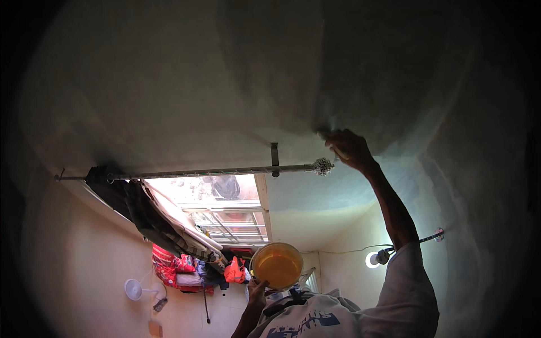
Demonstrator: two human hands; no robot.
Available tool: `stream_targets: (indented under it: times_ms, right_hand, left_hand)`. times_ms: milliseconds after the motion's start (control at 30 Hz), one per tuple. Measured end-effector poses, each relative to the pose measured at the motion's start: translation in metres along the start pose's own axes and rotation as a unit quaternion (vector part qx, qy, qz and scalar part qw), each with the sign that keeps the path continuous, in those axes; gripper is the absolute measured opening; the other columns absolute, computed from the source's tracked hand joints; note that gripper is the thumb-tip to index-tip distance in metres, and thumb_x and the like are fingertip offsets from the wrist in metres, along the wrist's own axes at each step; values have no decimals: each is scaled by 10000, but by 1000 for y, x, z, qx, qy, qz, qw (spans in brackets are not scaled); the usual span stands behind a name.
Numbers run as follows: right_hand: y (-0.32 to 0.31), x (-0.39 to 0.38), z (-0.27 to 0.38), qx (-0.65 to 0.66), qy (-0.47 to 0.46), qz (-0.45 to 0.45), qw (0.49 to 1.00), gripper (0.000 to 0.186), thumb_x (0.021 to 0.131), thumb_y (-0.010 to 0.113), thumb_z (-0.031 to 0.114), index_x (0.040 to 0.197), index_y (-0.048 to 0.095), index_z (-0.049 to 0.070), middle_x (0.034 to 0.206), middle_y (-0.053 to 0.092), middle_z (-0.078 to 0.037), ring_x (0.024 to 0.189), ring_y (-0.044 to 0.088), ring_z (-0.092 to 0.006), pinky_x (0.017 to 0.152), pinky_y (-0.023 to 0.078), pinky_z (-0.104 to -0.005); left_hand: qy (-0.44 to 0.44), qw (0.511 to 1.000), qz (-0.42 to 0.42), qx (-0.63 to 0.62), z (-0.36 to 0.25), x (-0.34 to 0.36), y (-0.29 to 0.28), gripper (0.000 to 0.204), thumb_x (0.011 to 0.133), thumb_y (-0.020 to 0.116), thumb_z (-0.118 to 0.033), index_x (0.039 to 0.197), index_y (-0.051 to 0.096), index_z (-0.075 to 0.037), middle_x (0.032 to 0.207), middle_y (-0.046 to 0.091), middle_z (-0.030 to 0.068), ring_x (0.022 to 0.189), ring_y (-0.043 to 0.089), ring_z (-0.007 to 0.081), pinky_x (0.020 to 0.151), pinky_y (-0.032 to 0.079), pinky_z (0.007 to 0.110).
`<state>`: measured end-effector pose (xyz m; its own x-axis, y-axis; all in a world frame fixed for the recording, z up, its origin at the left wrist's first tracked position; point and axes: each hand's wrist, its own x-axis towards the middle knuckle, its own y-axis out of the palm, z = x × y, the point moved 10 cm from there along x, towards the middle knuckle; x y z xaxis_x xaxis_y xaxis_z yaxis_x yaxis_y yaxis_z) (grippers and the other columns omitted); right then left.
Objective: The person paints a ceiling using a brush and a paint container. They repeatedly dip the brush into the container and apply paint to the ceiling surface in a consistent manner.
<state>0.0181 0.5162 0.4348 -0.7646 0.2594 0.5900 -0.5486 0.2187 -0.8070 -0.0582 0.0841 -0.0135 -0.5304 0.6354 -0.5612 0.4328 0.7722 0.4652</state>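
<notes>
My left hand (257, 292) grips the near rim of a round tub (252, 265), with the thumb over its edge. Yellow-orange liquid fills part of the tub. Raised high on the right, my right hand (350, 150) is closed around what looks like a paintbrush (340, 153) with a pale handle. Its dark head meets the pale wall (282, 107), just above the end of a curtain rod. Shadow and my fingers hide much of the brush.
A metal curtain rod (220, 171) with a knobbed finial (322, 167) sits close to my right hand on a bracket (274, 158). Dark curtains (152, 217) hang beside a bright window (225, 191). A lit bulb (372, 259), a white lamp (133, 289) and piled red cloths (163, 262) are also around.
</notes>
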Motion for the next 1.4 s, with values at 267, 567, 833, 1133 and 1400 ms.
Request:
stream_targets:
  times_ms: [267,567,833,1133,1400]
  right_hand:
    - [-45,5,13,33,-6,-160,987,261,808,697,120,1061,695,184,1298,620,-40,1117,630,-253,856,572,-377]
    - [35,-39,16,21,-28,-60,998,281,734,743,92,992,672,176,1234,647,-5,1103,623,-240,756,595,-377]
    - [0,4,10,-22,-14,-1,1000,183,820,772,160,988,707,195,1080,696,58,954,656,-175,774,575,-338]
    - [-145,81,39,-10,-101,-248,963,321,782,784,44,1071,705,161,1110,711,-33,1007,684,-239,861,583,-361]
    - [-31,25,40,-124,-88,-106,983,441,695,769,106,1104,618,175,1335,572,-48,1138,595,-288,802,568,-421]
  left_hand:
    - [-3,1000,-21,-10,-4,-3,4,203,795,740,-5,875,560,-55,803,635,36,670,620,135,659,534,306]
    - [17,1000,-10,4,-7,-1,5,189,803,733,-15,895,572,-53,807,637,47,675,622,138,609,572,344]
    - [13,997,60,47,25,30,-25,333,893,661,-84,1204,584,8,1070,693,140,899,728,277,734,645,499]
    - [2,999,37,-16,-7,1,13,178,831,724,-34,986,637,-25,873,686,58,725,674,160,610,633,414]
    - [12,1000,16,-4,3,11,0,198,819,743,-34,899,563,-62,850,653,56,711,659,159,609,621,388]
